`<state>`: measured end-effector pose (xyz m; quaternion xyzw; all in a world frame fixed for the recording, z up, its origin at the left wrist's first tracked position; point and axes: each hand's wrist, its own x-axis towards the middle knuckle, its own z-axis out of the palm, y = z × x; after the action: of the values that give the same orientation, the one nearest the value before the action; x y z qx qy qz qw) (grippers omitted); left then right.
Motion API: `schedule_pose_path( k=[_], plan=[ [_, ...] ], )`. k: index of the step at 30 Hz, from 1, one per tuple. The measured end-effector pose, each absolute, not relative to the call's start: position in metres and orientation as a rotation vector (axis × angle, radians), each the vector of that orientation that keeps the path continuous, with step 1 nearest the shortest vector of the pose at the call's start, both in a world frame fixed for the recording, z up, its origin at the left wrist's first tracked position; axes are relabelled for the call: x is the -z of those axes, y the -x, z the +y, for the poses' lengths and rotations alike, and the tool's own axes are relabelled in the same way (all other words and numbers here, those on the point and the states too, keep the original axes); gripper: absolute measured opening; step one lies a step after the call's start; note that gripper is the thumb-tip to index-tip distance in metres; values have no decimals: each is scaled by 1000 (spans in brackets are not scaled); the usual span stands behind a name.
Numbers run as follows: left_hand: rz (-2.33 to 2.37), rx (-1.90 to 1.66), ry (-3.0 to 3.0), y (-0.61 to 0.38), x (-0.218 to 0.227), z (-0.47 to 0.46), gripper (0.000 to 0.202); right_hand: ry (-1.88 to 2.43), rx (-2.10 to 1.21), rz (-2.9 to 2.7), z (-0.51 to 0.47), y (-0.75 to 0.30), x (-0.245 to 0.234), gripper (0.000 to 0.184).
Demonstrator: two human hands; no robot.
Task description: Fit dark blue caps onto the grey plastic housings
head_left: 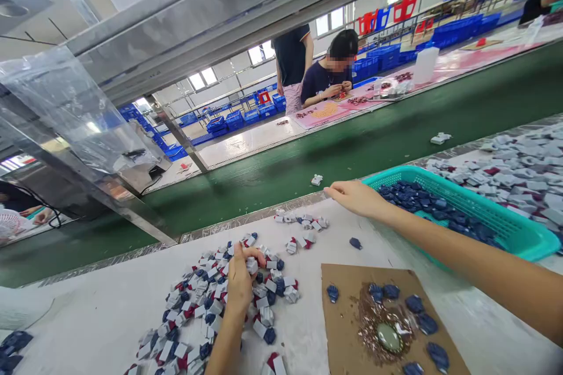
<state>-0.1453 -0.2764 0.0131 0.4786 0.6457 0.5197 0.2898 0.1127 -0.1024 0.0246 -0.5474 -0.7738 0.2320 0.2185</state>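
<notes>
My left hand is over a pile of small grey, dark blue and dark red pieces. Its thumb and bent finger curve around a small grey piece. My right hand reaches to the edge of the green belt, fingers stretched to the left, with nothing visible in them. Just beyond its fingertips, apart from them, a small whitish piece lies on the belt. Below is a cardboard sheet bearing several dark blue pieces, a brown glossy smear and a round greenish item.
A teal basket of dark blue pieces stands under my right forearm. Behind it spreads a heap of grey pieces. A metal frame rises at left. Across the belt, a seated person works at a table, with another person standing nearby.
</notes>
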Motion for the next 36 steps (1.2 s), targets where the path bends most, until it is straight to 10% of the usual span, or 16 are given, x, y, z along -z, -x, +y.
schedule_pose_path(
  k=[17,23,36],
  plan=[
    [1779,-1355,-1370,128,7,-288,75,1607,-389,-2542,-14,-37,3,34],
    [1819,-1306,-1338,117,-27,-330,27,1325,-606,-2414,-70,-43,-34,18],
    [1569,-1612,-945,53,-40,-389,34,826,-1503,-2180,-276,-104,-54,32]
  ],
)
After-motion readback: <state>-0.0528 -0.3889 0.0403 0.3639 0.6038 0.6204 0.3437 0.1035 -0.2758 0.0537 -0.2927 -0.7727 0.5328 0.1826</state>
